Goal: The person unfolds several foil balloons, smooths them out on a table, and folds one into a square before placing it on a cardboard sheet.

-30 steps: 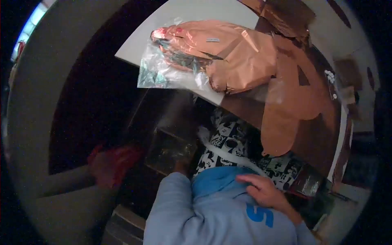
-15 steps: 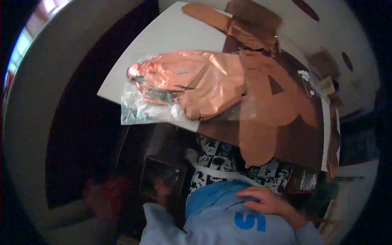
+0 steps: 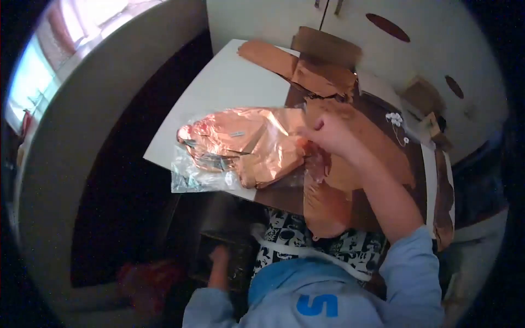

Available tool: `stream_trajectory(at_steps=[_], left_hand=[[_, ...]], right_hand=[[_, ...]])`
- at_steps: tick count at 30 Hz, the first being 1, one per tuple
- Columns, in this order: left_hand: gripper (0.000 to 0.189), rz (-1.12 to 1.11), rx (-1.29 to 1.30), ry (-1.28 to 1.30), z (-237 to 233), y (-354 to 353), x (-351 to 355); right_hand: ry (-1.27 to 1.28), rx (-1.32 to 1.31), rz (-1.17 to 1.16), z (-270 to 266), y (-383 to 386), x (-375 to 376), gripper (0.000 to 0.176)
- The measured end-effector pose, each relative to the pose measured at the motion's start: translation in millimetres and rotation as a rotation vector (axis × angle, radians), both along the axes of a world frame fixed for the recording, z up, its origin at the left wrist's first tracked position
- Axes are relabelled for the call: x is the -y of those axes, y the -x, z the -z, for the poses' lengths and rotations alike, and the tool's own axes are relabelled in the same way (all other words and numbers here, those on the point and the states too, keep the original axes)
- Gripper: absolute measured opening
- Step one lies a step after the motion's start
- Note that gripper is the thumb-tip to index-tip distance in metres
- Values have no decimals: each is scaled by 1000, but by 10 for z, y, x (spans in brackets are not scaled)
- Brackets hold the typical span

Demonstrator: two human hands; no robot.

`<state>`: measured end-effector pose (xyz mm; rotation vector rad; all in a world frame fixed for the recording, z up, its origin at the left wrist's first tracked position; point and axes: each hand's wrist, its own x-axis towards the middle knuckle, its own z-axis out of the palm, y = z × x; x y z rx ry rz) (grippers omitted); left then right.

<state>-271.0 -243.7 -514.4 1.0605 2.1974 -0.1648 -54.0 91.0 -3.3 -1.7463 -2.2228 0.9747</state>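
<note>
My right hand (image 3: 331, 135) reaches over the table, its fingers curled and closed at the right end of a clear plastic bag (image 3: 188, 183). Glossy plastic with a reddish sheen hangs just below those fingers. Inside the bag lie orange-brown cut-out pieces (image 3: 257, 139). A larger brown cut-out sheet (image 3: 377, 156) lies beside and partly beneath the bag's end, with a rounded tab (image 3: 328, 216) overhanging the table edge. My left hand (image 3: 220, 257) is low on the left, off the table, next to a dark box (image 3: 235, 240); its fingers are too dim to read.
The table (image 3: 240, 71) has a white and dark-brown top. At its back lie folded brown pieces (image 3: 328, 76). White earphones (image 3: 395, 118) and a small cardboard box (image 3: 424, 95) are at the back right. A red cloth-like thing (image 3: 150, 281) is low on the left.
My right hand has gone from my lap up and forward to the bag's right end. My left hand stays low, slightly shifted. The view has tilted, so the table sits lower in it.
</note>
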Motion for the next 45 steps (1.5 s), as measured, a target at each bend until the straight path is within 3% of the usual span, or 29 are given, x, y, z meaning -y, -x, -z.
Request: stream_trajectory(at_steps=[1, 2, 3, 6, 7, 10, 12, 14, 16, 17, 18, 20, 21, 22, 23, 24, 26, 28, 29, 32, 33, 45], left_hand=[[52, 1, -59, -67, -191, 8, 12], [45, -15, -133, -126, -745, -10, -56], [42, -108, 80, -229, -1244, -14, -116], [33, -356, 607, -488, -2525, -49, -323], [32, -428, 707, -534, -2801, -56, -389], [28, -414, 809, -864, -3318, 20, -574], [26, -451, 891, -1030, -3705, -19, -721], [25, -433, 956, -1119, -4004, -44, -867], [31, -471, 1095, -1169, -4140, -79, -974], [34, -486, 1171, -1188, -4186, -107, -1021], [41, -504, 1247, -1208, -4196, -137, -1061], [56, -540, 1415, -1251, -4178, -225, -1191], [78, -467, 1671, -1256, -4423, -369, -1247], [82, -317, 1777, -1214, -4636, -522, -1327], [86, -165, 1873, -1161, -4848, -675, -1412], [87, -168, 2288, -988, -4843, -750, -1487], [71, -156, 2246, -764, -4803, -853, -1646], [67, -155, 1490, -846, -4879, -1112, -1831], [63, -242, 1635, -754, -4918, -1208, -1882], [64, -105, 1528, -786, -4809, -1345, -1927], [66, -88, 1707, -769, -4791, -1379, -1920], [81, -108, 1837, -712, -4991, -1666, -1802]], right_hand=[[40, -78, -57, 92, 23, -82, 36], [80, -156, -113, 325, 31, -221, 36], [119, -233, -167, 506, 47, -336, 36], [-229, -214, -249, 673, 116, -503, 28], [-168, -218, -125, 592, 178, -465, 33], [-302, -455, -239, 50, 340, -266, 22], [-304, -648, -267, -270, 499, -99, 33], [-289, -825, -318, -466, 555, -58, 32], [-316, -964, -350, -800, 422, 49, 30], [-438, -798, -290, -1000, 180, 133, 24], [-933, -629, -421, -997, -116, 100, 23], [-737, -852, -284, -1049, -661, 205, 23], [-370, -1025, -162, -1031, -905, 304, 24], [-30, -1207, 33, -1012, -1147, 399, 26], [-55, -1234, 76, -870, -1394, 422, 29], [-31, -1237, 134, -713, -1634, 463, 30], [11, -1253, 246, -387, -2074, 532, 33], [-73, -1171, 326, -215, -2421, 698, 40], [-109, -1137, 359, -168, -2557, 753, 43], [-196, -1191, 301, -82, -2838, 964, 51], [-123, -1257, 318, -83, -2891, 1030, 56], [57, -1303, 423, -61, -3200, 895, 42]])
